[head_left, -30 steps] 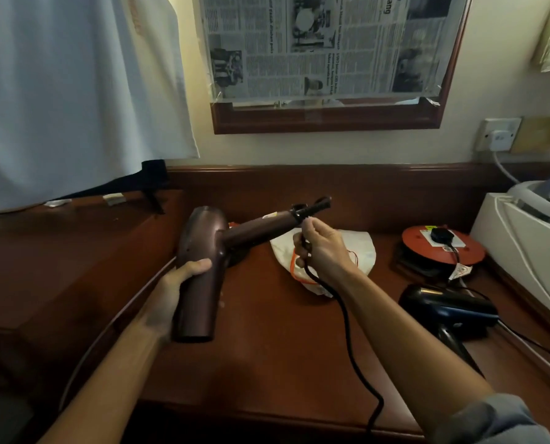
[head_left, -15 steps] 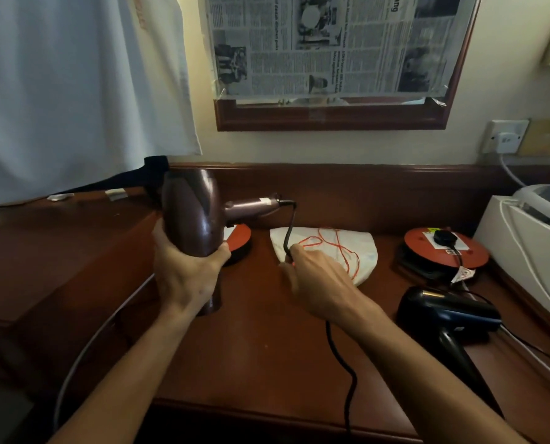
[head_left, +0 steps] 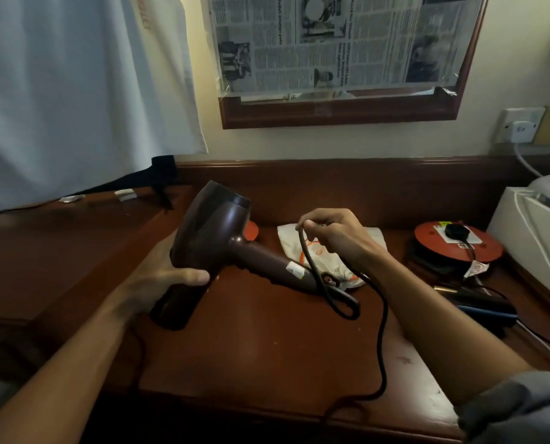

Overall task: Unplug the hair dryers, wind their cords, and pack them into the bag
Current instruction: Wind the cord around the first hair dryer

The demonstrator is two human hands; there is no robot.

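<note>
Maroon dryer held over the tabletop, cord pinched in the other hand

Maroon hair dryer [head_left: 216, 238] sits up off the tabletop [head_left: 267, 347], its barrel tilted and its handle slanting down toward the right. The left hand [head_left: 158, 280] wraps the barrel from below, thumb pressed across its near side. From the handle's end the black cord [head_left: 381, 318] makes a small loop, climbs to the right hand [head_left: 334, 235], which pinches it with curled fingers just above and right of the handle, then drops in a long curve to the tabletop's near edge. Right behind that hand lies the white bag [head_left: 328, 267] with orange drawstring, flat on the wood. Further right, a black hair dryer [head_left: 478, 307] rests beside the right forearm, and behind it a red cord reel [head_left: 459, 248] carries a black plug [head_left: 456, 230]. On the wall, a mirror is covered with newspaper [head_left: 341, 40], and a wall socket [head_left: 520, 125] holds a white plug.
</note>
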